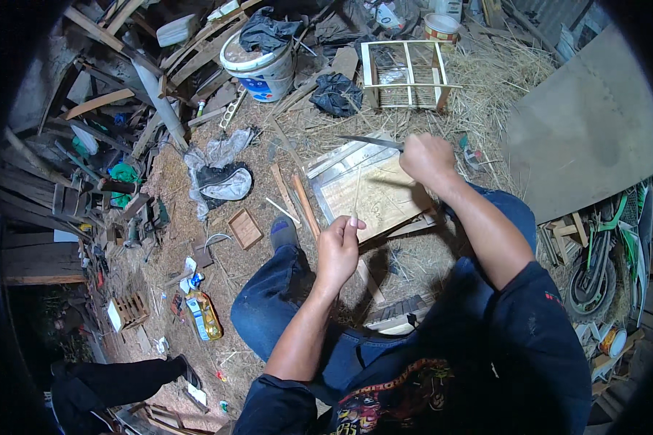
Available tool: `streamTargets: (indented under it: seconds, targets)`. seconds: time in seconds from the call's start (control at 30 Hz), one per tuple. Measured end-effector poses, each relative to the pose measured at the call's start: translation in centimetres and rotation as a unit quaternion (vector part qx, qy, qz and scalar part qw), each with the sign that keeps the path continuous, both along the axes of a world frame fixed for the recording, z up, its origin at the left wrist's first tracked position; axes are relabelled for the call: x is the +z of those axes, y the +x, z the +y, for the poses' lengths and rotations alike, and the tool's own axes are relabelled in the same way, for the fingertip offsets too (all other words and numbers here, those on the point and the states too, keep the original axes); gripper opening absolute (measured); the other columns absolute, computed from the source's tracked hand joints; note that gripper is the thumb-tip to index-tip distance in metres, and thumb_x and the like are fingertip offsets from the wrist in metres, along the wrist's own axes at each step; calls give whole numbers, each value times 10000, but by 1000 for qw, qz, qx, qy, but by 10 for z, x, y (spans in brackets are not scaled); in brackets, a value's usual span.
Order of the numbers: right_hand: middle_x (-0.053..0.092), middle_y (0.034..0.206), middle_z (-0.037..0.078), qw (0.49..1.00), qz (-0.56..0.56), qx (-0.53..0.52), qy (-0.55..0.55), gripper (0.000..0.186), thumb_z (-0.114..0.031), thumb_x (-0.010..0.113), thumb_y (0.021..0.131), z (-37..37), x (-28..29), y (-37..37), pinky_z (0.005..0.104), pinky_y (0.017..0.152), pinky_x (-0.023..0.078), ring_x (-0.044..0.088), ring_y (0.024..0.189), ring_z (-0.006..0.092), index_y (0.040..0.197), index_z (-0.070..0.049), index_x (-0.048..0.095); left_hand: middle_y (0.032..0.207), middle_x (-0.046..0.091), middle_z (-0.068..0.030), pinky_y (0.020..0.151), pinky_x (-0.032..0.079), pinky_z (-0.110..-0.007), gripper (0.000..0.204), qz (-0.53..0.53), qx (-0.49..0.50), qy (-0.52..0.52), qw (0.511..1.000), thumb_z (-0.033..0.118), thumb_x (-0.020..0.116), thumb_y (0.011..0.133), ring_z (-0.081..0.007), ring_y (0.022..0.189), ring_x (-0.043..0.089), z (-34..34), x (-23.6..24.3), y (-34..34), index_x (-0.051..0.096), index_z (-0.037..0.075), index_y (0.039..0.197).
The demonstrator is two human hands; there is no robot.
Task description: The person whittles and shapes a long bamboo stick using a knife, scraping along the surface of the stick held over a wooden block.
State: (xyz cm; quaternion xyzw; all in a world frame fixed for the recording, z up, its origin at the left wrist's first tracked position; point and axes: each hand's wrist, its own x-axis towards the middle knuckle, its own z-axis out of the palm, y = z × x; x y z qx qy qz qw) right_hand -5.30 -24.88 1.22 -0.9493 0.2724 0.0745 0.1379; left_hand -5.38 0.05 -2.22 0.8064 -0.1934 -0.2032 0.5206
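My right hand [429, 161] is closed round the handle of a knife [372, 142], its dark blade pointing left above the far part of a wooden board [393, 190]. My left hand [338, 250], at the board's near left edge, pinches a thin pale wooden stick [358, 190] between thumb and fingers. The stick rises away from me over the board, apart from the blade. Thin shavings or strips lie on the board, which has a greyish strip along its left side. What supports the board is mostly hidden.
A small slatted wooden frame [406, 76] stands beyond the board, near a white bucket [260, 69]. A wooden tray [245, 229] and a bottle of yellow liquid [204, 316] are on the left. A large panel [588, 123] leans right, above a motorbike [595, 268]. Another person's leg [123, 380] shows lower left.
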Motion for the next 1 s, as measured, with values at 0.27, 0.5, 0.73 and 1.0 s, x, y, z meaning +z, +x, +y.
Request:
streamTargets:
  seconds: [0.27,0.5,0.73,1.0]
  targets:
    - [703,753,223,983,-64,158,61,214,-210,618,775,85,-4,-29,478,649,576,723,730,367,803,-33,733,695,640,-223,572,463,-418,148,-180,29,59,982,67,583,938,-352,638,666,-9,4,6,693,-31,946]
    - [713,770,200,980,-43,188,43,184,-171,605,778,81,-16,-24,473,640,575,722,715,354,785,-39,733,631,612,-197,531,440,-391,167,-192,34,50,980,94,594,946,-289,531,607,-10,1,3,704,-28,915]
    - [725,798,190,1000,-15,22,-4,213,-153,576,817,9,-20,2,464,652,582,727,712,330,822,-40,756,534,462,28,463,309,-281,303,-47,-5,28,998,209,541,1027,-53,505,415,-3,3,-8,713,-16,919]
    - [705,761,218,985,-37,151,68,212,-196,611,776,77,-10,-27,484,670,574,717,717,374,781,-25,735,537,442,43,448,289,-269,302,67,31,-3,997,181,498,1041,-39,479,381,-1,5,10,679,-27,918]
